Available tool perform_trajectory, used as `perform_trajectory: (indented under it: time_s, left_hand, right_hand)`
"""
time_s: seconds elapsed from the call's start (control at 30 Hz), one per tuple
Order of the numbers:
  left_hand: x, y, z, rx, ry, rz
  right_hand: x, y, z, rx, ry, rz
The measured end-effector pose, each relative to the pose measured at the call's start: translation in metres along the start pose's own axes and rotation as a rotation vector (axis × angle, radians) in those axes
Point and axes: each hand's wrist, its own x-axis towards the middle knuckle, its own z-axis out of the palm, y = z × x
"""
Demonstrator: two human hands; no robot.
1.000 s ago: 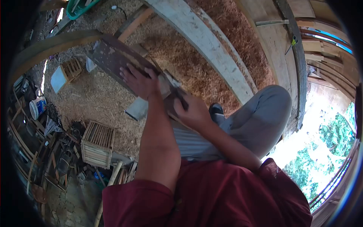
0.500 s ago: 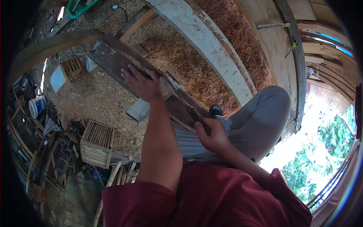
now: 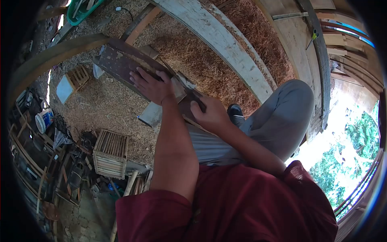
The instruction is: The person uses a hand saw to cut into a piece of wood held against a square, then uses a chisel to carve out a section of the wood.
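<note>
My left hand (image 3: 152, 85) lies flat with spread fingers on a dark brown plank (image 3: 117, 60) with chipped paint. A pale, greyish board (image 3: 151, 115) crosses the plank beside this hand and sticks out under my left forearm. My right hand (image 3: 211, 115) is wrapped round the dark handle of what looks like a handsaw (image 3: 196, 99). Its thin blade appears nearly edge-on and points up and left past the pale board, close to my left hand. Where the blade meets the wood is hard to make out.
Curved timbers, one whitish (image 3: 217, 38) and one brown (image 3: 60, 50), arch around the spot. Wood shavings cover the ground. A slatted crate (image 3: 111, 153), a smaller slatted box (image 3: 72, 82), a bucket (image 3: 44, 120) and a green basin (image 3: 82, 12) stand about. Yellow-green scissors or pliers (image 3: 314, 35) rest on a right-hand beam.
My right hand and the handsaw have moved forward, up and left along the plank. My left hand stays in place on the plank. The whole view has shifted slightly.
</note>
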Motion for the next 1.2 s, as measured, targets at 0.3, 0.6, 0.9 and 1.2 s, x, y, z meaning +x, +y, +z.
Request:
perform_trajectory:
  time_s: [0.3,0.6,0.9,1.2]
  left_hand:
    - [-0.006,-0.004,-0.003,-0.004,-0.032,0.001]
    - [-0.003,0.0,-0.001,-0.003,-0.006,0.003]
    - [0.001,0.002,-0.004,-0.034,-0.002,-0.041]
    - [-0.002,0.001,-0.002,-0.068,0.016,-0.049]
  right_hand:
    - [-0.003,0.007,0.001,0.071,-0.012,0.002]
    - [-0.014,0.004,-0.007,0.093,0.016,-0.049]
    - [-0.042,0.019,-0.021,0.14,-0.033,0.016]
    - [-0.063,0.015,-0.025,0.098,0.075,-0.127]
